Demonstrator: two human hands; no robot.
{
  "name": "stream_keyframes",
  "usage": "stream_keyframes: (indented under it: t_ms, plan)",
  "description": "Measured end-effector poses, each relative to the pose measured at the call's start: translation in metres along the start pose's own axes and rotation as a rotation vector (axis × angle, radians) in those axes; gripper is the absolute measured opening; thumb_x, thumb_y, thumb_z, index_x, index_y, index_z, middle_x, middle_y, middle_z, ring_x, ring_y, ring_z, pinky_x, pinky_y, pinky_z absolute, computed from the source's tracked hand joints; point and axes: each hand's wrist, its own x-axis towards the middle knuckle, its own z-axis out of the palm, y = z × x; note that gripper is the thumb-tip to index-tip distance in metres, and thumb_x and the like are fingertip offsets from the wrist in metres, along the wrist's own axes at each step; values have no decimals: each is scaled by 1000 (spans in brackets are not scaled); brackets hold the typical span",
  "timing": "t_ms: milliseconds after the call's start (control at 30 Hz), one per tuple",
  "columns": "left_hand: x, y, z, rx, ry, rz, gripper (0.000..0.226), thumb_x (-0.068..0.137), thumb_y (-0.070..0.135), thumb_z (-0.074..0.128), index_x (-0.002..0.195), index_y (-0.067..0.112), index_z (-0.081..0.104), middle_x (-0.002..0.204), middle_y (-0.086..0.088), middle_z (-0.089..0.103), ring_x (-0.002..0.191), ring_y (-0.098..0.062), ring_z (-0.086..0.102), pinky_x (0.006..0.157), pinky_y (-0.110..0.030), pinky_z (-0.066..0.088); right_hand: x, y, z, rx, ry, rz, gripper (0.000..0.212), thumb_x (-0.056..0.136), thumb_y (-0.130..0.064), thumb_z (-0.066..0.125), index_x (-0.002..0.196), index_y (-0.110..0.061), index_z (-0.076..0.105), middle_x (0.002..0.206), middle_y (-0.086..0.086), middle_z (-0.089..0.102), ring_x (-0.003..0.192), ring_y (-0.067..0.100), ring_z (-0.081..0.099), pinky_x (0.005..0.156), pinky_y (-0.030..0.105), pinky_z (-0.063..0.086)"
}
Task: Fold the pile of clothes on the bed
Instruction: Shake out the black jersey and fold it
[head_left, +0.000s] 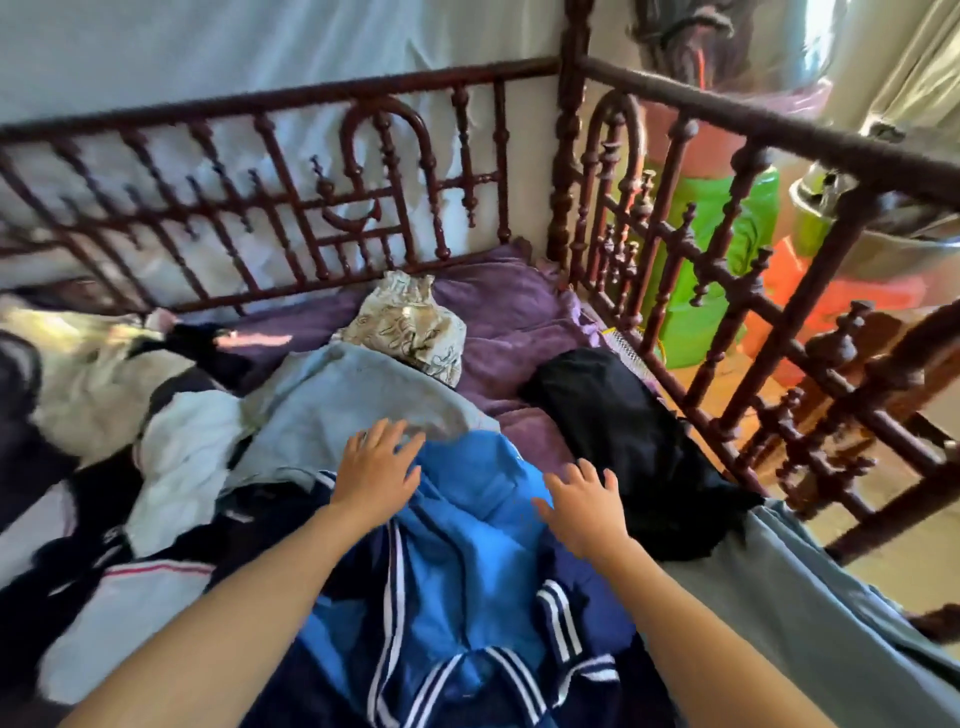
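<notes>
From the head camera: your left hand (376, 467) lies flat on the blue jacket (467, 551), fingers (389, 434) spread and straight, gripping nothing, tips reaching onto the grey garment (332, 410) beyond it. Your right hand (584, 512) is splayed just the same on the jacket's right edge, holding nothing, just beside the black garment (623, 431). The jacket, with its white-striped navy trim, tops the pile on the bed right in front of you. A white garment (182, 457) is heaped to the left, a patterned cloth (410, 327) sits farther back on the purple bedcover (509, 312), and the carved wooden rail (291, 208) rings the bed.
</notes>
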Motion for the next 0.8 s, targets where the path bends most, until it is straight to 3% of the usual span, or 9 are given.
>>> stream_keyframes:
  t_ms: [67,133,200,267,400,500,633,733,800]
  plan:
    - [-45,-32,-22,48,-11,-77,51,43,23,91,91,14,75,94,-12,70,85,-31,67,62,-44,55,-10,-41,-5,-40,-87,-60,49,94,-46,29,127,-17,51,133,11,46,134,27,31,108,47,20]
    - [-88,-67,-44,100,17,-171,47,48,26,88,91,14,74,94,-11,70,86,-30,66,61,-44,55,-16,-84,-19,-55,-25,-158,50,89,-47,32,115,-18,63,120,15,57,123,32,47,101,55,34]
    - [-134,-102,-66,136,55,-274,33,63,32,68,90,13,74,92,-12,70,89,-31,61,61,-45,55,-23,-129,-28,-80,46,-214,46,85,-48,40,102,-19,71,104,15,65,107,34,59,88,57,46]
    - [-181,-135,-92,162,45,-366,41,69,35,47,90,13,74,92,-11,70,90,-29,59,62,-44,55,-35,-175,-41,-61,74,-315,46,91,-47,39,113,-17,65,116,17,60,118,33,52,97,56,38]
    - [-286,-191,-144,233,53,-519,34,63,23,75,94,9,73,94,-13,70,90,-34,65,64,-47,55,-66,-266,-53,-109,62,-475,48,97,-48,31,137,-21,41,143,8,37,136,23,27,109,44,20]
    - [-368,-223,-188,293,61,-625,36,63,26,69,94,7,73,95,-13,70,87,-34,67,64,-46,54,-102,-343,-49,-131,22,-578,55,96,-52,22,138,-21,38,143,8,37,136,23,26,109,44,20]
    - [-472,-261,-232,346,60,-758,41,64,28,62,97,7,73,98,-15,70,90,-36,67,66,-47,54,-150,-435,-37,-135,132,-764,81,76,-58,4,125,-19,54,128,13,51,125,32,45,100,51,31]
    - [-535,-280,-252,321,55,-831,41,67,28,59,98,5,72,100,-17,69,90,-37,67,66,-48,54,-179,-481,-22,-177,14,-780,62,92,-56,15,141,-24,35,145,5,35,138,22,25,109,44,20]
    - [-568,-286,-258,327,60,-858,40,73,30,55,99,5,71,101,-16,69,92,-36,66,67,-47,54,-190,-506,-16,-198,-5,-805,81,78,-61,-2,142,-25,32,146,2,34,138,19,25,108,41,21]
